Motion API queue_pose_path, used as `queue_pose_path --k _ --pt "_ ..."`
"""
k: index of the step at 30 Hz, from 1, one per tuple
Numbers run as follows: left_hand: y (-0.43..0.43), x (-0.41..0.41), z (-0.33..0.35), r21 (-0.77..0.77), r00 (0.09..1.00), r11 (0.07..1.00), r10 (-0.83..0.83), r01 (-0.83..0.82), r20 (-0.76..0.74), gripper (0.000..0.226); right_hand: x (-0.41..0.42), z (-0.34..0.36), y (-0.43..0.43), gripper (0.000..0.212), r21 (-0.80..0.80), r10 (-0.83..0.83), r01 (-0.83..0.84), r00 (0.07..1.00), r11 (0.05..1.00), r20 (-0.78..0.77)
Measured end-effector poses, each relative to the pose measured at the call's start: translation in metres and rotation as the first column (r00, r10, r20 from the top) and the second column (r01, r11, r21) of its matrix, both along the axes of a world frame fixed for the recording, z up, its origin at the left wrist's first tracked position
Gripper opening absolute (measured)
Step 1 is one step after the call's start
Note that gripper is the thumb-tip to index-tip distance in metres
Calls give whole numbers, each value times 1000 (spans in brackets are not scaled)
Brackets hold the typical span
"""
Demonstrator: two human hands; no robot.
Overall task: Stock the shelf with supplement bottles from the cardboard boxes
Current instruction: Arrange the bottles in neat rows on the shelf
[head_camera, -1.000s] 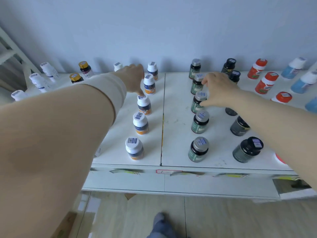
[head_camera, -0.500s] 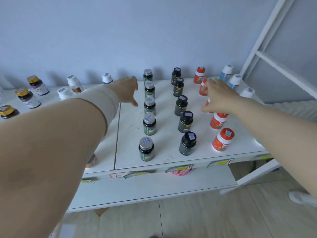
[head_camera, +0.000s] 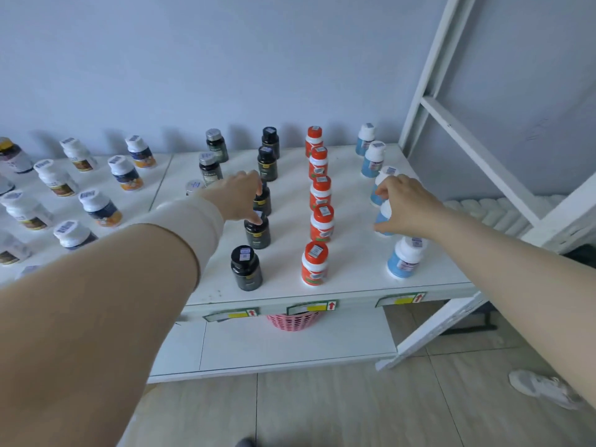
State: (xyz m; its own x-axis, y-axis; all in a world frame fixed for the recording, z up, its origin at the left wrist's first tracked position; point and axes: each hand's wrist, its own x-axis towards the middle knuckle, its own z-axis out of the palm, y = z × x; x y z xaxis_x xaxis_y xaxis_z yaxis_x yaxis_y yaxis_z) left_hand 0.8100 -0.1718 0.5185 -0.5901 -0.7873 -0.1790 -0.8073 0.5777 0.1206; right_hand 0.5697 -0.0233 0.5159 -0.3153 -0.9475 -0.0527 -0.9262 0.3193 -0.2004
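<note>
Rows of supplement bottles stand upright on the white shelf [head_camera: 354,285]. My left hand [head_camera: 240,198] reaches over the black bottle row, fingertips touching the cap of a black bottle [head_camera: 257,232]; another black bottle [head_camera: 246,267] stands nearer the front. My right hand [head_camera: 404,206] is wrapped around a blue bottle with a white cap [head_camera: 382,217] in the rightmost row. Between the hands runs a row of orange bottles [head_camera: 321,222]. A blue bottle [head_camera: 404,259] stands at the front right. No cardboard box is in view.
White-capped bottles [head_camera: 100,208] fill the shelf's left section. Green-black bottles [head_camera: 210,167] stand near the back wall. A pink basket [head_camera: 293,321] sits under the shelf. A white frame [head_camera: 467,140] rises at the right. A shoe [head_camera: 541,390] lies on the floor.
The view has swung right along the shelf. My left hand moved from the green bottles to the black row; my right hand moved from the orange row to the blue bottles and closed on one.
</note>
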Motion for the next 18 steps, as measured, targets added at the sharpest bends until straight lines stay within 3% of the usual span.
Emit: queue_pose_path --k 11,18 --pt "8 -72 -7 49 997 996 -70 70 12 57 -38 -21 11 60 3 -21 21 995 1000 96" --pt "31 -65 -20 86 999 996 -26 25 21 59 -4 -33 17 62 17 150 -153 978 988 143"
